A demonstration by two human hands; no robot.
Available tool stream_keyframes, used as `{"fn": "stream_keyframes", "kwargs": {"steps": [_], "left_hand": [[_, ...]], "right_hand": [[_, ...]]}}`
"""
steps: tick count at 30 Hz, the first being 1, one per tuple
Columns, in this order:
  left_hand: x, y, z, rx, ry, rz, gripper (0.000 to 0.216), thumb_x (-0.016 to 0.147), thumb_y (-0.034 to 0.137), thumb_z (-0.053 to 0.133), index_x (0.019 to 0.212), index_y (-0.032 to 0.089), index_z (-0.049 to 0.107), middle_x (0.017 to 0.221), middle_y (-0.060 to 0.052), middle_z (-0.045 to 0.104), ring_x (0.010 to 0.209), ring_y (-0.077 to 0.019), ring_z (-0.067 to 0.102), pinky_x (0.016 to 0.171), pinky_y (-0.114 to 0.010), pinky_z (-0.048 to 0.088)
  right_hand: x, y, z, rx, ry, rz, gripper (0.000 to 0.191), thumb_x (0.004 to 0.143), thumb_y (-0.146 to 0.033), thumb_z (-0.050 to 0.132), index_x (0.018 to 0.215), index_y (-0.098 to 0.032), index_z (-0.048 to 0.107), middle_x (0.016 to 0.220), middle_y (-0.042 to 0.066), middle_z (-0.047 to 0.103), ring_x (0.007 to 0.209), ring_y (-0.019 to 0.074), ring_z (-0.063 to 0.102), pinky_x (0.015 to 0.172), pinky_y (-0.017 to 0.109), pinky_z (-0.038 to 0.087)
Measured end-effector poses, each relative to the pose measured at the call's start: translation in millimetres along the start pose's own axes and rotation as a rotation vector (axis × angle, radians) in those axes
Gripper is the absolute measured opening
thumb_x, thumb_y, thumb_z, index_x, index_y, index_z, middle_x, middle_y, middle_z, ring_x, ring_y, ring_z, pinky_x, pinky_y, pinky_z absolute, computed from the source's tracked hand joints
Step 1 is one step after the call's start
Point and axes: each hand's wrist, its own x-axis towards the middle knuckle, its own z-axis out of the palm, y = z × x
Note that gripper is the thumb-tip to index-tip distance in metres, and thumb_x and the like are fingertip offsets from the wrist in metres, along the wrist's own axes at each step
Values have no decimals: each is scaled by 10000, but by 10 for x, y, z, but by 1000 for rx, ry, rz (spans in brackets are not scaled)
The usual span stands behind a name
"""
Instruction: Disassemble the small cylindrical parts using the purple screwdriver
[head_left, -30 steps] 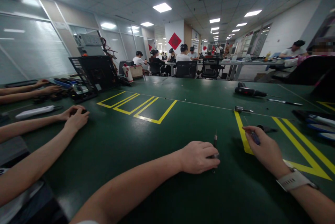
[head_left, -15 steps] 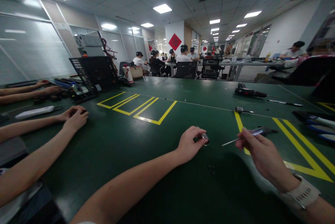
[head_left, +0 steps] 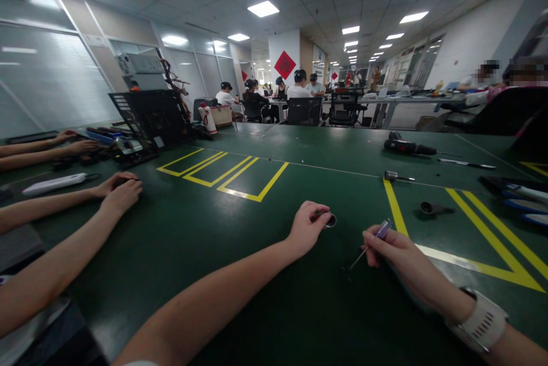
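My left hand (head_left: 309, 226) is closed around a small round metal part (head_left: 331, 220), whose ring-shaped open end faces right. My right hand (head_left: 391, 252) grips a screwdriver (head_left: 383, 229) with a translucent purplish handle. Its thin shaft slants down to the left, and the tip is at a few small black ring-like pieces (head_left: 349, 280) on the green table (head_left: 257, 297). Whether the tip touches one of them I cannot tell. To the right of my right hand lies a dark cone-shaped part (head_left: 434, 208) with a round open end.
A power drill (head_left: 409, 148), a metal cylinder with a shaft (head_left: 398, 176) and a pen-like rod (head_left: 466, 164) lie farther back. Blue-handled tools (head_left: 526, 206) are at the right edge. At left, a co-worker's hands (head_left: 122, 192) hold something dark, near a white power strip (head_left: 55, 184) and black computer case (head_left: 149, 120).
My right hand has moved left and down, bringing the screwdriver tip from beside the metal part to the small black pieces. My left hand has turned the metal part's open end more toward view.
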Motion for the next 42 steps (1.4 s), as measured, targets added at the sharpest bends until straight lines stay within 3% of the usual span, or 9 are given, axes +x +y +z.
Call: {"fn": "stream_keyframes", "kwargs": {"steps": [4,9,12,15,18,24,28,34,42], "left_hand": [[14,0,3,-23,20,-22,182,809,212,603,976,163,658,1038,-73,570,829,-156,617,761,-326,528],[32,-2,1,-205,18,-101,209,820,158,583,1013,175,663,1009,-73,652,894,-172,626,836,-357,504],[38,-11,-5,-278,35,-179,221,822,146,582,1025,178,663,1014,-73,667,923,-180,625,853,-376,502],[40,-3,1,-337,37,-213,256,796,89,593,1029,172,661,1024,-73,669,931,-181,629,861,-378,504],[37,18,10,-355,15,-208,311,745,16,610,1012,166,664,1027,-69,669,916,-177,638,868,-374,507],[30,28,5,-307,5,-222,333,724,-19,611,992,171,672,1035,-72,669,947,-191,633,884,-394,510],[42,41,6,-346,72,-258,275,767,13,595,986,160,673,1020,-77,671,935,-190,639,868,-397,530],[70,33,-22,-360,237,-201,260,806,66,592,1039,164,654,1081,-78,637,923,-173,637,873,-391,536],[-132,226,65,-270,82,-327,287,792,-1,575,1002,169,672,1208,-96,571,1010,-209,604,860,-388,540]], "right_hand": [[-6,-16,22,-142,-14,-63,350,755,-547,583,744,-197,581,540,-25,580,560,161,547,603,312,424],[-85,-21,82,-427,1,-278,329,828,-494,495,679,-215,587,571,-6,590,569,176,578,582,310,431],[-146,1,100,-470,49,-404,334,858,-462,459,669,-223,597,632,22,617,669,206,614,609,318,455],[-174,19,90,-443,88,-477,273,876,-421,454,784,-235,632,767,44,662,811,228,626,655,320,480],[-177,8,91,-429,79,-460,236,872,-402,467,869,-246,644,839,47,677,804,222,630,665,324,492],[-167,-19,119,-389,95,-388,226,840,-426,513,817,-257,661,832,47,675,799,235,617,700,342,473],[-113,-17,88,-307,86,-283,277,835,-469,517,775,-234,650,771,42,673,781,235,612,722,357,453],[-18,-66,30,-38,144,-146,360,773,-543,584,748,-189,643,695,39,669,708,217,614,738,379,464],[62,-147,-88,193,277,-115,340,693,-513,693,777,-184,667,661,31,674,689,199,599,701,351,477]]}}
